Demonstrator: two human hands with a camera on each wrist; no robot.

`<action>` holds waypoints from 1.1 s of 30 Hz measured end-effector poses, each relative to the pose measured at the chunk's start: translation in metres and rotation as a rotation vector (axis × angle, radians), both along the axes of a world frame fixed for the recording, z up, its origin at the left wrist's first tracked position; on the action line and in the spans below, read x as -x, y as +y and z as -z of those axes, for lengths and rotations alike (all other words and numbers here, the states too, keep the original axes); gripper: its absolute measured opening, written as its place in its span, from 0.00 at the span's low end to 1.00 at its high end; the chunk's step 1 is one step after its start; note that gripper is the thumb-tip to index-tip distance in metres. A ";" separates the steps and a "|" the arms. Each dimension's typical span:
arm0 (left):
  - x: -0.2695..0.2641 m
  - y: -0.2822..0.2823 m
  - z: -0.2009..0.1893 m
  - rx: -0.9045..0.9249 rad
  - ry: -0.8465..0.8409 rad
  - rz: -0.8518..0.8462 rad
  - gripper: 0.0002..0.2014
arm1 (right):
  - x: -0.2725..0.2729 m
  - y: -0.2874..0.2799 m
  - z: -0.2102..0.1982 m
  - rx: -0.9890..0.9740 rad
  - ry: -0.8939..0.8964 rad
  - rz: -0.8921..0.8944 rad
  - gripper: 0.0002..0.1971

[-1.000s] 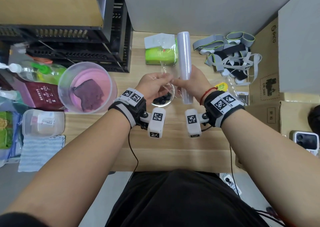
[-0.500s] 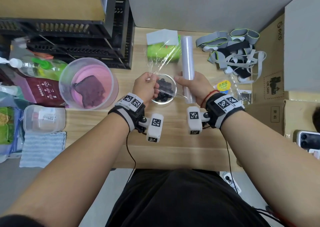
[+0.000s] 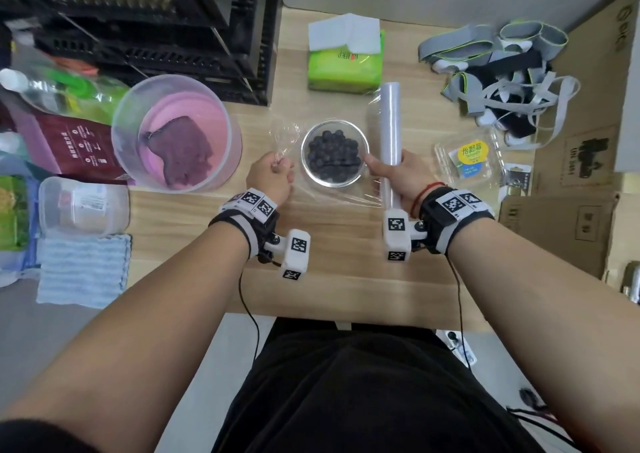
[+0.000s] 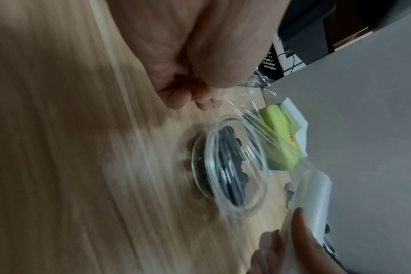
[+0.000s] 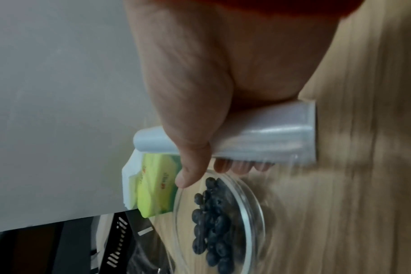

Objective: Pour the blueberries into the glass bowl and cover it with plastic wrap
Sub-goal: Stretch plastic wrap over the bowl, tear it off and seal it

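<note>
A small glass bowl (image 3: 363, 153) full of blueberries (image 3: 333, 154) stands mid-table. My right hand (image 3: 398, 172) grips the white roll of plastic wrap (image 3: 389, 123) just right of the bowl, thumb pointing at the rim. My left hand (image 3: 272, 177) pinches the loose end of the clear film (image 3: 284, 134) just left of the bowl. The film stretches between both hands over the bowl. In the left wrist view the film (image 4: 246, 118) runs from my fingertips (image 4: 200, 100) across the bowl (image 4: 253, 207). The right wrist view shows the roll (image 5: 265, 133) above the blueberries (image 5: 214, 222).
A pink-lined plastic tub (image 3: 121, 134) sits at the left, with a green tissue pack (image 3: 346, 64) behind the bowl. An empty clear blueberry box (image 3: 491, 161) lies to the right, straps (image 3: 502, 71) beyond it. Black crates (image 3: 156, 30) stand at the back left.
Both hands drew apart and came down toward the table, pulling film off the roll. The film now spans over the bowl, which is uncovered by my hands.
</note>
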State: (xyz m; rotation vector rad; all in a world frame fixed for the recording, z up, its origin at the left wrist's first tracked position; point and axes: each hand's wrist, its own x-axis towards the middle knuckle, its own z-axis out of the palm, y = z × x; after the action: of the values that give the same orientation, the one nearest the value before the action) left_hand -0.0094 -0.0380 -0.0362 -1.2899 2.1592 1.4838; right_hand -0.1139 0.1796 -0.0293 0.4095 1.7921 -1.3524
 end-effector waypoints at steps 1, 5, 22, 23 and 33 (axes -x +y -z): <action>0.001 -0.002 0.004 0.015 -0.008 0.003 0.12 | 0.000 0.001 0.002 -0.038 0.014 -0.012 0.30; 0.002 -0.005 0.018 0.077 -0.045 0.017 0.13 | 0.003 0.005 0.013 -0.125 0.067 -0.064 0.30; 0.016 -0.009 0.015 0.102 0.211 -0.118 0.11 | 0.017 0.003 0.008 -0.128 0.281 -0.020 0.22; 0.018 -0.009 0.013 0.094 0.237 -0.142 0.13 | 0.016 0.000 0.005 -0.081 0.275 0.008 0.19; 0.016 -0.011 -0.007 -0.373 0.326 -0.301 0.14 | 0.022 0.008 0.004 0.080 0.132 0.071 0.25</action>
State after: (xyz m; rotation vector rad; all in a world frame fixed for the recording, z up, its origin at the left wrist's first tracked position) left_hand -0.0256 -0.0488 -0.0293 -1.3514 1.7785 2.2277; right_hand -0.1355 0.1877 -0.0334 0.3504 1.8382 -1.5270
